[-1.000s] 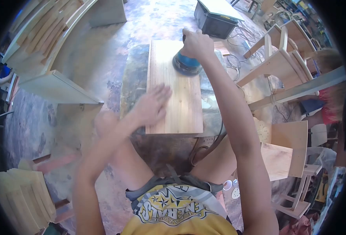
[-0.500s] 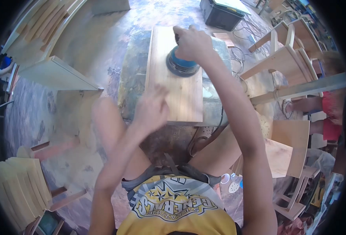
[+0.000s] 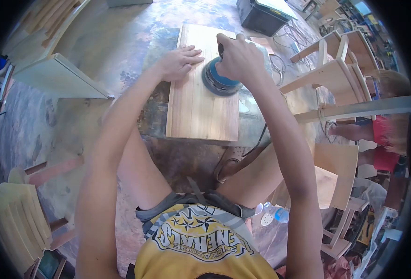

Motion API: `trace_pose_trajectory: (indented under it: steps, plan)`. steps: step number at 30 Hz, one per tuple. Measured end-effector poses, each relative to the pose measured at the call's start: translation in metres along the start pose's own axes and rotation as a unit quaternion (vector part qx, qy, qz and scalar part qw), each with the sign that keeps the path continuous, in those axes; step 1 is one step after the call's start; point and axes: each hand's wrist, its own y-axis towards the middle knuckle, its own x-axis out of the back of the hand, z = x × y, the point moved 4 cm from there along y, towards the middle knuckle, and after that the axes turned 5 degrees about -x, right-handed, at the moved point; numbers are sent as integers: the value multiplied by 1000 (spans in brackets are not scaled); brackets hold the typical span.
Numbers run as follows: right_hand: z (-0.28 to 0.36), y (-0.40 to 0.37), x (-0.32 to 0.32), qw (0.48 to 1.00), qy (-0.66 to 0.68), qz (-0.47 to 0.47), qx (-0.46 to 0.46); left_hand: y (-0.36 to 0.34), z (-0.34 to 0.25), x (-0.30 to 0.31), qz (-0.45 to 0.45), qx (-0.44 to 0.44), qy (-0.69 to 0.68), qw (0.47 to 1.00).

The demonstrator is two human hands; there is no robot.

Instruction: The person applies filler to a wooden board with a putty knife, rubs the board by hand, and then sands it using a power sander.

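A rectangular wooden board (image 3: 200, 116) lies on a low, worn work surface (image 3: 156, 109) between my knees. My right hand (image 3: 240, 58) is wrapped round the top of a blue orbital sander (image 3: 219, 81), whose round base rests on the board's right side. Toward the board's left edge, my left hand (image 3: 180, 63) lies flat on the wood with its fingers stretched toward the sander. The sander's underside is hidden against the board.
A black bin (image 3: 261, 18) stands beyond the work surface, with cables on the floor beside it. Wooden chairs (image 3: 335, 65) are at the right, near another person in red shorts (image 3: 384, 144). Stacked wooden pieces (image 3: 17, 214) lie at left. A plastic bottle (image 3: 281, 215) is by my thigh.
My left hand has moved from above the board's near left part up and forward onto its left edge. The sander has shifted slightly right and nearer, still in my right hand.
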Motion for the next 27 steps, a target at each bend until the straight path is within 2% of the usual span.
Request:
trace_pose_trajectory:
  steps: [5,7,8,9,10,11,13,15,19,21,23,25,27]
  plan:
    - [5,5,-3,1000,1,13,0,2,-5,8,48,-12,53,997]
    - [7,15,-8,1000,6,11,-4,0,-5,7,-10,47,132,990]
    - [2,22,-8,1000,10,6,-17,1,-5,4,-11,41,132,990]
    - [-3,30,-10,1000,9,5,-25,0,0,3,-50,117,91,988]
    - [-1,36,-13,1000,11,-18,4,-4,1,-5,-83,191,46,977]
    - [3,41,-13,998,14,-45,34,-9,-4,-14,-78,181,46,979]
    - [2,47,-15,999,-2,-41,9,-34,-17,-22,-183,237,-64,952]
    - [-3,49,-16,998,2,-42,-37,-55,-61,-22,-183,195,-30,963]
    - [-17,41,-2,999,14,-29,-32,-100,-188,1,-84,187,68,977]
    - [-28,42,-15,999,20,13,-24,-131,-257,-6,-142,118,-116,976]
    - [-19,16,-5,999,23,-13,-18,-165,-299,-47,-230,146,-337,901]
    - [-13,-16,9,999,20,-37,-13,-160,-303,-42,-341,233,-250,876]
    - [-3,-46,13,999,35,7,11,-159,-281,-29,-396,349,-94,844]
